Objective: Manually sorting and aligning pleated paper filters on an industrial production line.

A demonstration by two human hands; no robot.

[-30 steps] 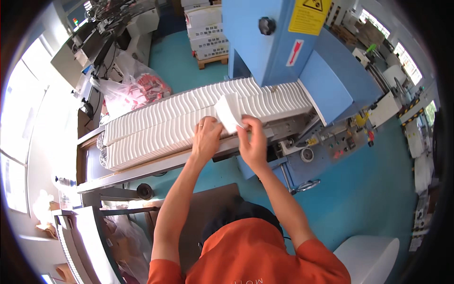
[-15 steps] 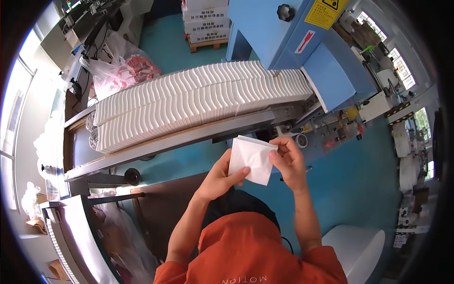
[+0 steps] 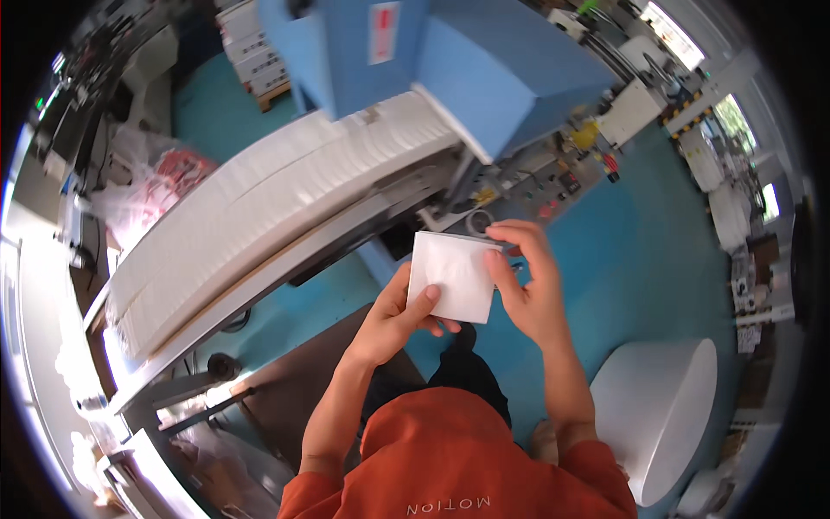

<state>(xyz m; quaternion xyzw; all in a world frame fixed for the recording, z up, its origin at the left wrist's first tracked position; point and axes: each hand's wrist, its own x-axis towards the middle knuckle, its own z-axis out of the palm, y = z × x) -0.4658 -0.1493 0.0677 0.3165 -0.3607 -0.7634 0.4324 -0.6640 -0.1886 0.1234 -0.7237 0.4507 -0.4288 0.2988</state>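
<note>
Our left hand [image 3: 389, 320] grips one white folded square [image 3: 462, 272] by its left side, thumb flat on the upper face and fingers curled underneath. Our right hand [image 3: 536, 290] is at the opposite side, its thumb on the square's upper right corner and its forefinger stretched out just beyond it; whether the fingers there pinch we cannot tell. So the square lies directly between our two hands, ahead of the left palm and to the left of the right one. Both touch it, though the left has the fuller hold. Its sides look about equal, so we find no long axis to speak of (a slight tilt is all it shows).

We count two hands, one held square and, to our right on the floor [image 3: 622, 285], one big white roll [image 3: 653, 415]. Past the square, well apart from it, runs one conveyor [image 3: 251, 301], its near edge slanting from lower left to upper right; the square is on our side of that edge, toward the right end. Two rows of white sheets [image 3: 259, 208] fill it, too blurred to count singly. Beyond stand one blue machine [image 3: 493, 73], one clear bag [image 3: 130, 203] and one stack of cartons [image 3: 251, 52].
</note>
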